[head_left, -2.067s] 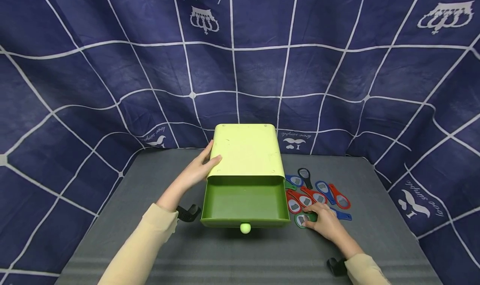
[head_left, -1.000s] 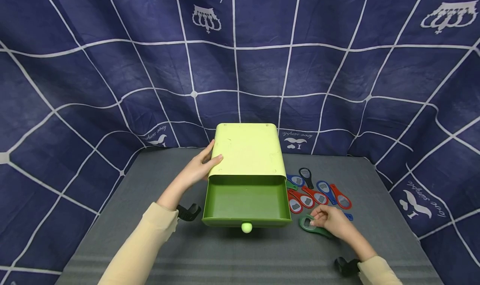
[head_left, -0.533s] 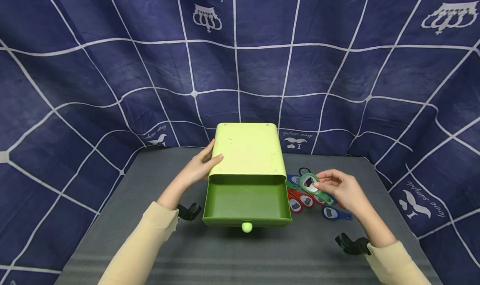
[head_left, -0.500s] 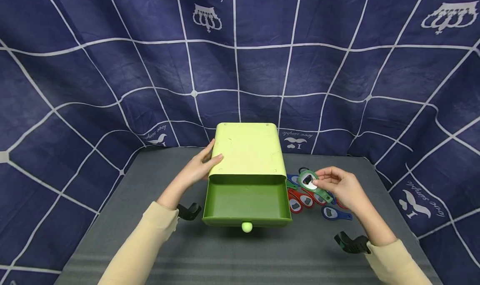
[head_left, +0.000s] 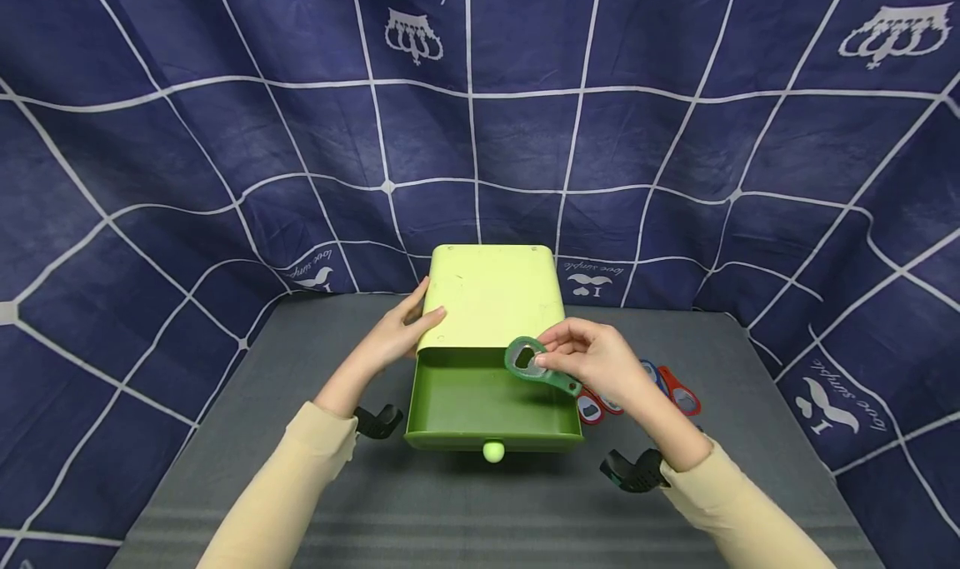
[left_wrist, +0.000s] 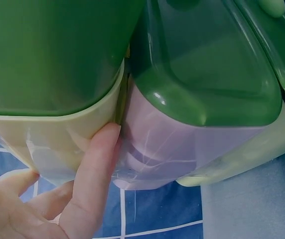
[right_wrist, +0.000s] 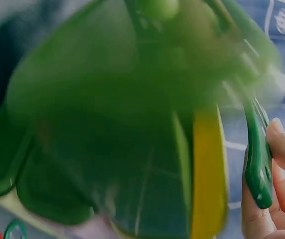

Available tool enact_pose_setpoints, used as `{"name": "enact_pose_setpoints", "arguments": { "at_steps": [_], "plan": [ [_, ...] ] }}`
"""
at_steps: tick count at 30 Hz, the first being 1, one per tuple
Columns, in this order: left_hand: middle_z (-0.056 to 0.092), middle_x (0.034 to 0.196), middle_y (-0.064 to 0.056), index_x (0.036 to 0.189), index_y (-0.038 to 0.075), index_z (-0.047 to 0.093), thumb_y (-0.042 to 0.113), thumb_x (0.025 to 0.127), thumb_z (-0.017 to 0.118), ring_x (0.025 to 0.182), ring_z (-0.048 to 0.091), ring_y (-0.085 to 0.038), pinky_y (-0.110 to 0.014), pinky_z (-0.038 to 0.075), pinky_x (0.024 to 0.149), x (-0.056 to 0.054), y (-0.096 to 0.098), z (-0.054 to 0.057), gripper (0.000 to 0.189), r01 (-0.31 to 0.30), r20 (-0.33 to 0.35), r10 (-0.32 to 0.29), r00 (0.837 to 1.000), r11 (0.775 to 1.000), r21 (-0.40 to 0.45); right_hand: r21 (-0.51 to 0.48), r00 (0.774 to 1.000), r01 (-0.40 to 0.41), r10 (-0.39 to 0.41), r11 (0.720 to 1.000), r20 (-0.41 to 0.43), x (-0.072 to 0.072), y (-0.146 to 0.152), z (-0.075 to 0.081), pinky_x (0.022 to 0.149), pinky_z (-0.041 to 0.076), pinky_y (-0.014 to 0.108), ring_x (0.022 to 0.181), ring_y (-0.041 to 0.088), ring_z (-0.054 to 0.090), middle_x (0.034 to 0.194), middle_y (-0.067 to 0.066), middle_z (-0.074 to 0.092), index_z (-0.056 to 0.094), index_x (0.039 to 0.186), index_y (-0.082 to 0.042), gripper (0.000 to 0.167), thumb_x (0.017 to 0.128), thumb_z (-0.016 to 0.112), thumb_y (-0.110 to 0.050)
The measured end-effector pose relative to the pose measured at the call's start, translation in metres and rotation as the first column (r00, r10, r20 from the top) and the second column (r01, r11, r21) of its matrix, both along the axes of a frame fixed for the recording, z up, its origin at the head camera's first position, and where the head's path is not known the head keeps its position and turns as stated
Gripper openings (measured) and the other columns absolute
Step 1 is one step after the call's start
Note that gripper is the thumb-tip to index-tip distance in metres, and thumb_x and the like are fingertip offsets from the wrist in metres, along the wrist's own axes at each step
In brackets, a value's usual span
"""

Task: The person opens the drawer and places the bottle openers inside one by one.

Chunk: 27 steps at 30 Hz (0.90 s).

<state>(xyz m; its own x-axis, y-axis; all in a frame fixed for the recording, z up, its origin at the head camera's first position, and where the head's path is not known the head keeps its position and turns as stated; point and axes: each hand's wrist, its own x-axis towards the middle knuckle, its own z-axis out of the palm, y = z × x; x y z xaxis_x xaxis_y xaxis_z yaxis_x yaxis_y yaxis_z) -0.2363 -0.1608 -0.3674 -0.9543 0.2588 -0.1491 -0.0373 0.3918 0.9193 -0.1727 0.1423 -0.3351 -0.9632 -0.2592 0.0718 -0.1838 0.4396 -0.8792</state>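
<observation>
A light yellow-green drawer cabinet has its top green drawer pulled out. My left hand rests on the cabinet's left side, thumb over the top edge and fingers fairly straight along the wall. In the left wrist view these fingers touch the pale casing. My right hand pinches a green bottle opener between thumb and fingers, its round head above the drawer's back right part. The opener appears edge-on in the right wrist view, beside the blurred drawer.
Red openers lie right of the drawer, partly hidden by my right arm. Another red opener and a blue one lie farther right. More green drawers in a purple casing show lower down. A dark blue curtain hangs behind the grey table.
The right hand picked the green bottle opener off the table beside the drawer, raised it, and carried it left over the drawer. The left hand stayed on the cabinet.
</observation>
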Motion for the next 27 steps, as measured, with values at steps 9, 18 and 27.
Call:
{"name": "enact_pose_setpoints", "arguments": {
  "at_steps": [9,18,27],
  "plan": [
    [0.026,0.16,-0.02,0.159,0.034,0.006,0.046,0.099,0.056,0.113,0.063,-0.035,-0.041,0.06,0.076,0.0,0.0,-0.002,0.079,-0.01,0.0,0.01,1.0,1.0,0.01,0.084,0.995,-0.102,0.102,0.991,0.001,0.005,-0.047,-0.015,0.065,0.053,0.024,0.073,0.009,0.065,0.08,-0.001,0.07,0.074,0.094,-0.01,0.017,0.081,0.082,-0.015],
    [0.028,0.16,-0.019,0.159,0.035,0.005,0.048,0.099,0.055,0.116,0.062,-0.038,-0.042,0.06,0.076,0.001,0.0,-0.001,0.079,-0.005,-0.001,0.005,1.0,1.0,0.005,0.207,0.984,-0.146,0.164,0.967,-0.074,0.012,-0.063,-0.025,0.066,0.053,0.018,0.07,0.004,0.064,0.079,-0.001,0.071,0.073,0.089,-0.008,0.011,0.082,0.08,-0.01],
    [0.029,0.159,-0.021,0.159,0.035,0.005,0.046,0.1,0.055,0.114,0.063,-0.036,-0.041,0.06,0.077,0.0,0.0,-0.001,0.078,-0.001,-0.003,0.001,1.0,1.0,0.006,0.25,0.976,-0.212,0.219,0.945,-0.001,0.007,-0.062,-0.031,0.068,0.053,0.018,0.072,0.005,0.065,0.08,0.0,0.071,0.072,0.091,-0.005,0.008,0.084,0.076,-0.004]
  ]
}}
